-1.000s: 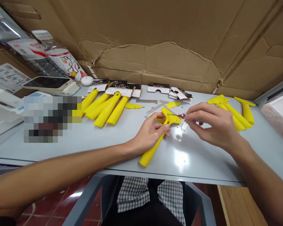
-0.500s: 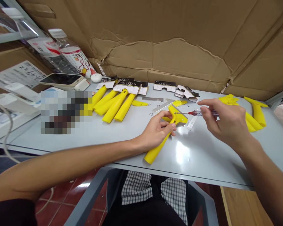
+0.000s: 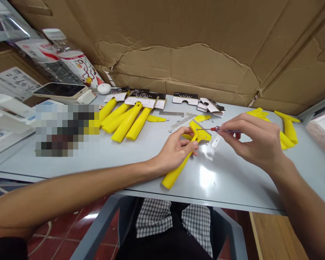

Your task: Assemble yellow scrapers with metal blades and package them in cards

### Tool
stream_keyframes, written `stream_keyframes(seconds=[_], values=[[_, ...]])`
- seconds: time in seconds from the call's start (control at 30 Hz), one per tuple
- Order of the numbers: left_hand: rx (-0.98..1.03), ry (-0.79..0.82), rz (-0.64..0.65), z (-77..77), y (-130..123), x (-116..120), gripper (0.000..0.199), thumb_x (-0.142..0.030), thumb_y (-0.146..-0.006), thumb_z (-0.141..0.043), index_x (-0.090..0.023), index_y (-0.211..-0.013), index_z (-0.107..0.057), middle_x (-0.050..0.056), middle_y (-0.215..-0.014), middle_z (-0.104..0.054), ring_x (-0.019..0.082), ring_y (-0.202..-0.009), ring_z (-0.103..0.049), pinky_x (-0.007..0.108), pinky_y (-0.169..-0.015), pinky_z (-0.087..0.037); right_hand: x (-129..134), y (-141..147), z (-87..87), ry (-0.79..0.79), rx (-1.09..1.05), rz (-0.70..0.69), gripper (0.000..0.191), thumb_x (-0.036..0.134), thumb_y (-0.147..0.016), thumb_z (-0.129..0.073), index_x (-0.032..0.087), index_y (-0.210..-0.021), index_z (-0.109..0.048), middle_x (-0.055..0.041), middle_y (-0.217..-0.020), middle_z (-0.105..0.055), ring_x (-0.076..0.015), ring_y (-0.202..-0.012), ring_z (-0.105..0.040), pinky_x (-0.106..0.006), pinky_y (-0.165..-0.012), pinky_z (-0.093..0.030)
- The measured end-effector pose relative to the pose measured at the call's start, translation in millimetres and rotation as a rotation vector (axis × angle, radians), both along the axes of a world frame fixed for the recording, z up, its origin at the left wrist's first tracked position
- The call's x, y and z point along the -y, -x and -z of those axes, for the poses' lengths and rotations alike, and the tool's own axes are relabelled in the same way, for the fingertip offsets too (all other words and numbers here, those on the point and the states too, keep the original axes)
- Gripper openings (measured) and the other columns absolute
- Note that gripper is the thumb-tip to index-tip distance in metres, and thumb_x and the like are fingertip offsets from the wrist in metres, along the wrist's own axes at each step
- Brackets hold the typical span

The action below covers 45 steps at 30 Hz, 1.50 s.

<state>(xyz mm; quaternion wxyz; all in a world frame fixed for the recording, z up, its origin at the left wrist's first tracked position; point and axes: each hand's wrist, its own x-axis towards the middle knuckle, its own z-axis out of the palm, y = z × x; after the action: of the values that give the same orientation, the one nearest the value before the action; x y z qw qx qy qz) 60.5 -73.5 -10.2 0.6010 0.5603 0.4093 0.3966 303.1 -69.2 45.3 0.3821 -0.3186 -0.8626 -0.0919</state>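
Note:
My left hand (image 3: 178, 148) is closed around the neck of a yellow scraper (image 3: 176, 172), whose handle slants down toward the table's front edge. A metal edge shows along its wide head. Between the fingers of my right hand (image 3: 256, 139) is a screwdriver (image 3: 215, 129) with a red and clear handle. Its thin shaft points left and its tip meets a screw on the scraper's head. Beside the head lie a metal blade (image 3: 215, 141), a longer metal strip (image 3: 182, 122) and a small nut (image 3: 207, 144). A yellow cover piece (image 3: 156, 118) rests farther left.
Several yellow scraper handles (image 3: 121, 122) with black-and-white cards lie at the left. More yellow parts (image 3: 288, 139) are at the right. Loose cards (image 3: 185, 98) sit along the cardboard wall (image 3: 141, 68). Bottles (image 3: 77, 59) and a phone (image 3: 60, 90) stand or lie at the back left.
The fingers of my right hand have moved forward along the screwdriver and curled closer around it. My left hand still holds the scraper. The whole view has shifted slightly.

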Motion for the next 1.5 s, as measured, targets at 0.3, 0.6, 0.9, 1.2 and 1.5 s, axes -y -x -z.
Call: stream_keyframes(seconds=[0.3, 0.6, 0.9, 1.2, 1.5], values=[[0.015, -0.012, 0.016, 2.3, 0.6, 0.0, 0.027, -0.03, -0.097, -0.073, -0.02, -0.112, -0.054, 0.002, -0.091, -0.068, 0.019, -0.077, -0.073, 0.039, -0.082, -0.06, -4.3, 1.9, 7.3, -0.023, -0.028, -0.056, 0.028, 0.005, -0.094, -0.069, 0.027, -0.108, -0.076, -0.0057, -0.106, -0.075, -0.0185, -0.081, -0.072, -0.033, -0.062, -0.059], [0.016, 0.002, 0.022, 2.3, 0.0, 0.5, 0.028, -0.029, -0.096, -0.072, -0.019, -0.115, -0.053, 0.002, -0.09, -0.068, 0.018, -0.075, -0.073, 0.038, -0.08, -0.058, -5.9, 1.9, 5.8, -0.122, 0.024, 0.03, 0.02, 0.01, -0.1, -0.067, 0.024, -0.112, -0.071, -0.0045, -0.097, -0.078, -0.0169, -0.069, -0.07, -0.031, -0.059, -0.054], [0.007, -0.015, 0.032, 3.6, 0.4, -1.1, 0.023, -0.028, -0.097, -0.069, -0.021, -0.113, -0.053, 0.001, -0.086, -0.07, 0.019, -0.076, -0.075, 0.041, -0.083, -0.059, -6.0, 1.3, 6.4, -0.12, 0.022, 0.038, 0.025, 0.005, -0.097, -0.064, 0.025, -0.11, -0.072, -0.0036, -0.095, -0.08, -0.0171, -0.068, -0.072, -0.03, -0.058, -0.055], [0.008, -0.013, 0.028, 3.9, -0.9, -0.7, 0.025, -0.028, -0.095, -0.069, -0.021, -0.112, -0.053, 0.001, -0.085, -0.069, 0.019, -0.075, -0.074, 0.039, -0.079, -0.057, -4.8, 2.4, 4.2, -0.117, 0.026, 0.012, 0.024, 0.002, -0.095, -0.066, 0.024, -0.104, -0.072, -0.0038, -0.095, -0.08, -0.0171, -0.072, -0.074, -0.03, -0.058, -0.054], [0.005, -0.021, 0.021, 3.3, -0.6, -1.0, 0.024, -0.028, -0.095, -0.07, -0.021, -0.11, -0.053, 0.002, -0.09, -0.07, 0.018, -0.074, -0.073, 0.039, -0.078, -0.057, -5.0, 1.6, 4.4, -0.129, 0.033, 0.003, 0.024, 0.001, -0.093, -0.067, 0.023, -0.103, -0.071, -0.0027, -0.094, -0.078, -0.0153, -0.069, -0.071, -0.029, -0.058, -0.054]])
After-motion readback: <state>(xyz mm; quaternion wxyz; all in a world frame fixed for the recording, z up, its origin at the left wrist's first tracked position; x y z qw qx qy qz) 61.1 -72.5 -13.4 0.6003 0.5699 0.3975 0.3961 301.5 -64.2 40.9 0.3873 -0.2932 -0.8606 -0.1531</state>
